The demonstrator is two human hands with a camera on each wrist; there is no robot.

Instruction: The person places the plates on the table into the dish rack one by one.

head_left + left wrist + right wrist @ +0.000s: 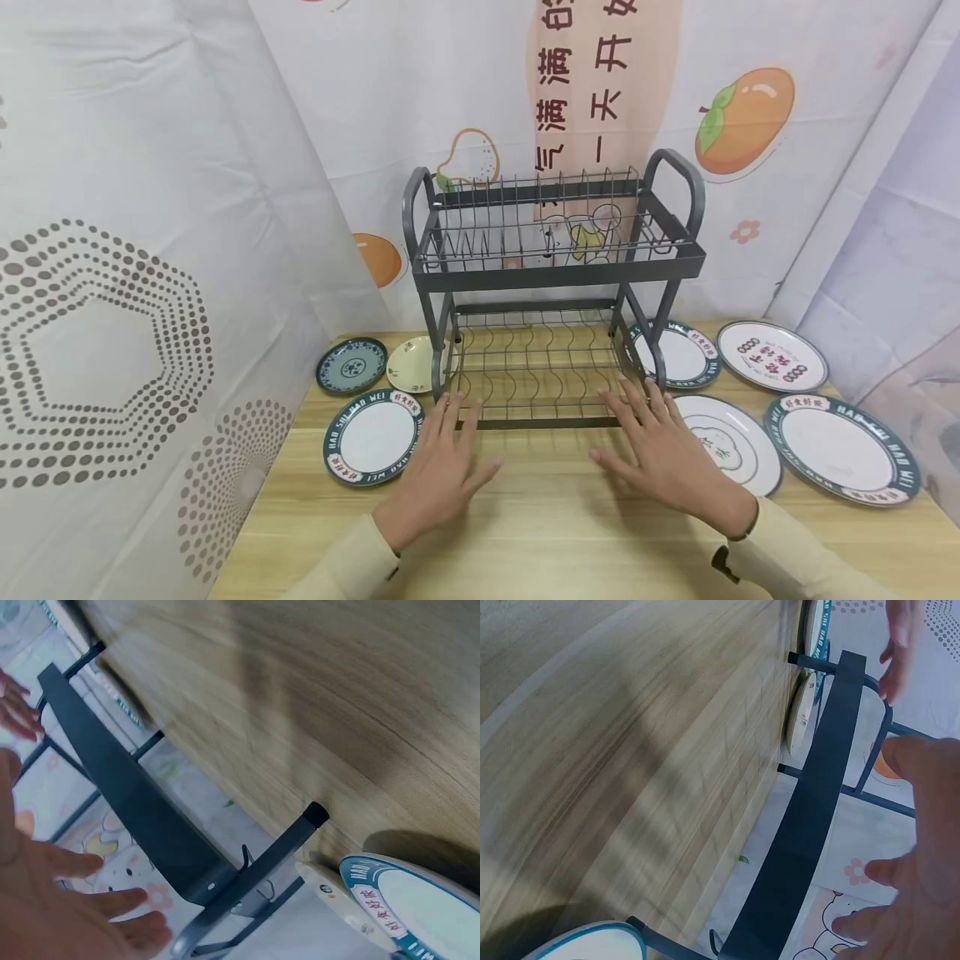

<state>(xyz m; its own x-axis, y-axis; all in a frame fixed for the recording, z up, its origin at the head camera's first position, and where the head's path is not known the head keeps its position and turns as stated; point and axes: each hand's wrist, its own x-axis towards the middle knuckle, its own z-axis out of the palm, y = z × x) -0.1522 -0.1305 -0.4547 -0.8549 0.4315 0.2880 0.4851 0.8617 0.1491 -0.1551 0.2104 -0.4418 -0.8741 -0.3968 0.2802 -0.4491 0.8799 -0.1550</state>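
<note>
2 tiers of steel-grey wire dish rack (558,277), mid-table near the back edge, w/ the fruit-print curtain (375,108) right behind. Elbow room's mostly up front: wood tabletop (547,517) runs from the lower front bar toward the person, btw both hands. Sides are tighter: 3 plates on L, incl. a teal-rimmed plate (372,437) just beside the L hand (442,467); 4 on R, w/ a big teal-rimmed oval plate (843,450) out near the table's R edge and a white script plate (738,450) partly behind the R hand (663,454).

And the hands: both open, fingers spread and pretty straight, 0 objects gripped. Fingertips sit by the rack's 2 lower front corners; can't tell abt contact.

Rack's upright, long axis running L–R across the table, approx. parallel to the back edge, long front side facing the person, 1 looped handle rising at each end.
</note>
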